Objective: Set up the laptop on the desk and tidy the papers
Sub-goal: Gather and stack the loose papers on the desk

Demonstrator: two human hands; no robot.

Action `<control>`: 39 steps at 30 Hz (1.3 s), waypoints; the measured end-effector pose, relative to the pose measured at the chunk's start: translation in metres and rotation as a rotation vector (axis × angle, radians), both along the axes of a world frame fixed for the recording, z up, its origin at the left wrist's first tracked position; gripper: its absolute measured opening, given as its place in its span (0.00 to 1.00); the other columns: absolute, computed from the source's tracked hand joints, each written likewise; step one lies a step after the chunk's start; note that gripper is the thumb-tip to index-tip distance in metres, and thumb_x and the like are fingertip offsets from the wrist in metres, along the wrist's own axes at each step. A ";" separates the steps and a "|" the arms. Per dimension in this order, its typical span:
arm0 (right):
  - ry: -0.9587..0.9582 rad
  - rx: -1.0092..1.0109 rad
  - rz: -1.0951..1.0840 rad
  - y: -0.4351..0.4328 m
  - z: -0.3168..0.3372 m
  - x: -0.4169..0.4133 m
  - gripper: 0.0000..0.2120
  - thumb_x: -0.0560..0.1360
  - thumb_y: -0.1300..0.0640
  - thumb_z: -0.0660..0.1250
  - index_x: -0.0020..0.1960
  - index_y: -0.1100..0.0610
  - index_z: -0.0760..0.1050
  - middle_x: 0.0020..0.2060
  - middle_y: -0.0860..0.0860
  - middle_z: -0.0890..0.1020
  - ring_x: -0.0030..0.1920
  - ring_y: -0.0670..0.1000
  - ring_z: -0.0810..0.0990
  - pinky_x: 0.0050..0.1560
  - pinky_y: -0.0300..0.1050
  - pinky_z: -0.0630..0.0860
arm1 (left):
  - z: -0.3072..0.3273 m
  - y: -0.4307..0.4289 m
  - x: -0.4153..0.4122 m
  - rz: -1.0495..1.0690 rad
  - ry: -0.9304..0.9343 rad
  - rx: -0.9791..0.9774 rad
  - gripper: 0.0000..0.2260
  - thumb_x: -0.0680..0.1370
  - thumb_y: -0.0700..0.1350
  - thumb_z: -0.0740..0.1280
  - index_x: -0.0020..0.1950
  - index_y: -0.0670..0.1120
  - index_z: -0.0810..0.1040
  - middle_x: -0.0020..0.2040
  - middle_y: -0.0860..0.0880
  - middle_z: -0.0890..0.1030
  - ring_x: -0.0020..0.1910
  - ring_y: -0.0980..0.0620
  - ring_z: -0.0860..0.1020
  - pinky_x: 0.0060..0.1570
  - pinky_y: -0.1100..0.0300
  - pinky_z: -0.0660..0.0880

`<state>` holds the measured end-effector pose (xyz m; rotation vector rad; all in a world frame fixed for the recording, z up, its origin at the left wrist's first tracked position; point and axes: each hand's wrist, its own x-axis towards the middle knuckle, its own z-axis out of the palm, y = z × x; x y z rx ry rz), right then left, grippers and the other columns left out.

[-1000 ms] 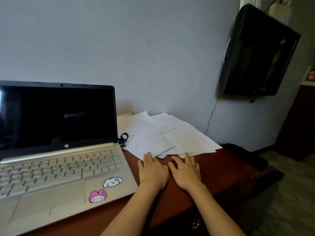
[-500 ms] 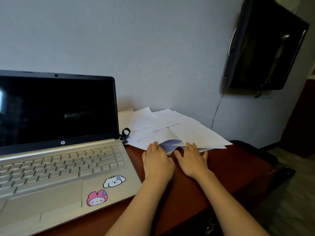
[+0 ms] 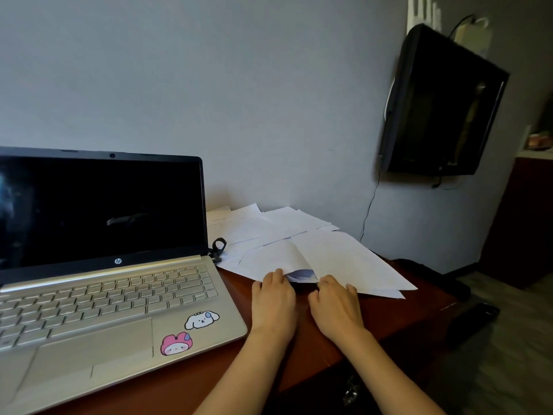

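Papers [image 3: 302, 235] are lying directly ahead, their spread running back-left to front-right | left hand [image 3: 273, 298] and right hand [image 3: 336, 305], equally near, are pinching the near edges.

Grey wall [image 3: 239, 85] fills the background. Black flat TV [image 3: 440, 106] mounted on it upper right, screen off, tilted forward. Thin dark cable [image 3: 369, 208] drops down the wall below its left corner. White box [image 3: 475, 31] with a lead sits above the TV, white rack [image 3: 423, 10] next to it (details blurred). Small black looped strap [image 3: 219, 245] lower centre. Dark bag [image 3: 431, 274] low against the wall on the right, dark wood cabinet [image 3: 520, 223] at far right. Floor [image 3: 508, 354] is dull grey-brown.
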<state>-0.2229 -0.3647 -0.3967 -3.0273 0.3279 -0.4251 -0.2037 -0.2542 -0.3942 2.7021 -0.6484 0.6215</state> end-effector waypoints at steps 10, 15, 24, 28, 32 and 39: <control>-0.285 0.292 -0.092 -0.010 -0.002 -0.052 0.17 0.75 0.52 0.60 0.29 0.54 0.68 0.28 0.48 0.72 0.37 0.52 0.73 0.38 0.41 0.65 | 0.002 0.010 -0.016 -0.023 -0.046 0.026 0.07 0.64 0.41 0.73 0.40 0.49 0.83 0.39 0.50 0.82 0.38 0.50 0.80 0.41 0.59 0.69; -0.221 0.577 -0.182 -0.028 0.001 -0.043 0.11 0.74 0.46 0.63 0.51 0.52 0.72 0.51 0.49 0.77 0.57 0.53 0.75 0.56 0.47 0.70 | -0.001 0.012 -0.018 -0.081 0.082 -0.058 0.13 0.76 0.40 0.58 0.55 0.50 0.79 0.56 0.51 0.80 0.56 0.49 0.76 0.54 0.61 0.65; 0.187 0.210 -0.228 -0.042 0.011 -0.028 0.21 0.77 0.46 0.57 0.64 0.59 0.63 0.61 0.58 0.73 0.60 0.59 0.73 0.60 0.52 0.71 | -0.009 0.015 -0.015 -0.070 0.187 -0.147 0.24 0.75 0.33 0.56 0.69 0.49 0.67 0.63 0.47 0.75 0.61 0.46 0.72 0.53 0.57 0.69; 0.131 0.077 -0.211 -0.048 0.008 -0.036 0.14 0.80 0.61 0.52 0.64 0.61 0.67 0.61 0.59 0.75 0.59 0.58 0.75 0.56 0.46 0.72 | -0.008 0.018 -0.015 -0.096 0.238 -0.135 0.23 0.73 0.32 0.55 0.64 0.49 0.74 0.61 0.47 0.77 0.60 0.44 0.73 0.53 0.58 0.70; -0.157 0.328 -0.254 -0.055 0.007 -0.047 0.15 0.81 0.63 0.50 0.63 0.63 0.70 0.57 0.62 0.77 0.56 0.60 0.77 0.52 0.44 0.72 | -0.007 0.020 -0.015 -0.217 0.205 -0.104 0.23 0.71 0.31 0.56 0.61 0.48 0.76 0.59 0.47 0.79 0.59 0.46 0.74 0.54 0.59 0.69; -0.295 0.406 0.002 -0.036 0.017 -0.057 0.17 0.81 0.62 0.55 0.68 0.57 0.71 0.62 0.56 0.77 0.61 0.58 0.75 0.60 0.43 0.70 | -0.011 0.017 -0.018 -0.557 0.117 -0.037 0.25 0.70 0.29 0.57 0.61 0.49 0.78 0.59 0.50 0.79 0.61 0.50 0.75 0.56 0.63 0.67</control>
